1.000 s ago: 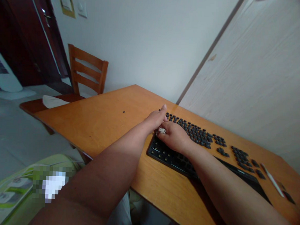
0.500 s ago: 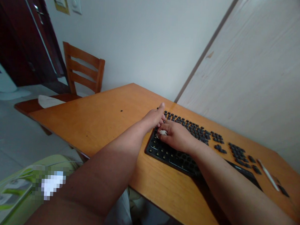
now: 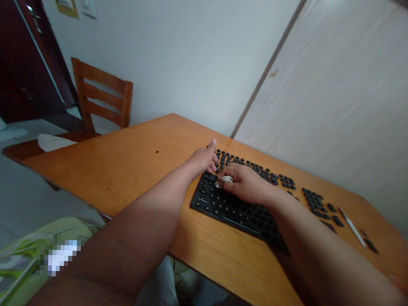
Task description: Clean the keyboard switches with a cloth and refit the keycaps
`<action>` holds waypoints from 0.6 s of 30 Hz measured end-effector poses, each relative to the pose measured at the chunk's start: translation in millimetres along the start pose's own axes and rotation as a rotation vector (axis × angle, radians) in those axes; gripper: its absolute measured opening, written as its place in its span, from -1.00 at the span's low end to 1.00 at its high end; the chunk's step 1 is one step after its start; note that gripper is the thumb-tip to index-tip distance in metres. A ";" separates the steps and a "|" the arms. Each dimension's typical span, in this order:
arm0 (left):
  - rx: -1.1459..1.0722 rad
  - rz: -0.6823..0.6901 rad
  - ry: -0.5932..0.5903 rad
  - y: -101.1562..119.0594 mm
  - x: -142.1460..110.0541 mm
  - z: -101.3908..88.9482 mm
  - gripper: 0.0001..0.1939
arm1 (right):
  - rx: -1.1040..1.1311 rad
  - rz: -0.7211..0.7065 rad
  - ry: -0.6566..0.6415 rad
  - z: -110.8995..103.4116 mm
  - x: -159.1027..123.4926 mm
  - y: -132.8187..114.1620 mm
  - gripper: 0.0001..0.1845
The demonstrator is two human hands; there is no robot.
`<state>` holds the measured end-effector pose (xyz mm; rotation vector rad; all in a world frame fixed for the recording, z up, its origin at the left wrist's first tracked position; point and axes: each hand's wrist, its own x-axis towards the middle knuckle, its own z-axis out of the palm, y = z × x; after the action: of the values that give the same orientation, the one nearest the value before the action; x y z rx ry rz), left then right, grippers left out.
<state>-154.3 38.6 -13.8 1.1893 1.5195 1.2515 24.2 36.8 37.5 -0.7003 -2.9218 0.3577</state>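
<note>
On the table lies a black keyboard (image 3: pixel 233 213) with its keycaps taken off, so rows of bare switches show. My right hand (image 3: pixel 246 183) pinches a crumpled white tissue (image 3: pixel 227 179) over the keyboard's upper left part. Beside the keyboard's far left corner is my left hand (image 3: pixel 201 159), thumb raised and fingers apart, with nothing visible in it. Loose black keycaps (image 3: pixel 264 174) lie in rows behind the keyboard, partly hidden by my right hand. My right forearm covers the keyboard's right part.
A white pen-like stick (image 3: pixel 352 226) and a small dark object (image 3: pixel 371 245) lie at the right of the wooden table (image 3: pixel 132 168). One small black piece (image 3: pixel 157 152) is on the left. A wooden chair (image 3: pixel 101 94) stands beyond the left edge; a wall rises behind.
My right hand has shifted a little right across the keyboard with the tissue, away from my left hand. More bare switches show at the upper left. The view has turned slightly right.
</note>
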 end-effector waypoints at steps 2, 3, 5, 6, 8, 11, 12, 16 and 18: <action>-0.014 0.001 -0.009 -0.9 0.3 -1.1 -0.20 | -0.001 -0.038 -0.008 0.9 4.8 -3.4 -0.87; -0.019 0.002 -0.011 -1.2 0.3 -1.6 -0.21 | -0.009 -0.056 -0.017 0.9 7.0 -4.9 -0.88; -0.022 0.006 -0.011 -1.5 0.2 -2.6 -0.21 | -0.024 -0.096 -0.049 0.0 9.6 -6.6 -0.87; -0.025 0.005 -0.010 -1.5 0.1 -3.0 -0.21 | -0.029 -0.114 -0.063 -0.8 9.8 -6.8 -0.87; -0.023 -0.002 -0.010 -0.8 -0.2 -3.5 -0.21 | -0.036 -0.147 -0.090 -3.0 7.7 -6.0 -0.84; -0.015 -0.015 -0.017 1.2 -1.4 -3.7 -0.23 | -0.042 -0.172 -0.110 -5.8 0.7 -4.1 -0.81; -0.013 -0.015 -0.021 1.8 -2.0 -3.8 -0.23 | -0.040 -0.173 -0.110 -6.3 -1.9 -3.6 -0.80; -0.005 -0.011 -0.026 3.6 -4.0 -4.5 -0.25 | -0.037 -0.146 -0.101 -6.9 -10.5 -1.9 -0.78; 0.001 -0.017 -0.023 4.0 -4.5 -5.0 -0.25 | -0.045 -0.134 -0.100 -7.0 -14.1 -0.8 -0.78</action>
<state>-157.5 33.4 -8.8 1.1849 1.5104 1.2217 37.5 31.1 43.7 -0.5023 -3.0592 0.3234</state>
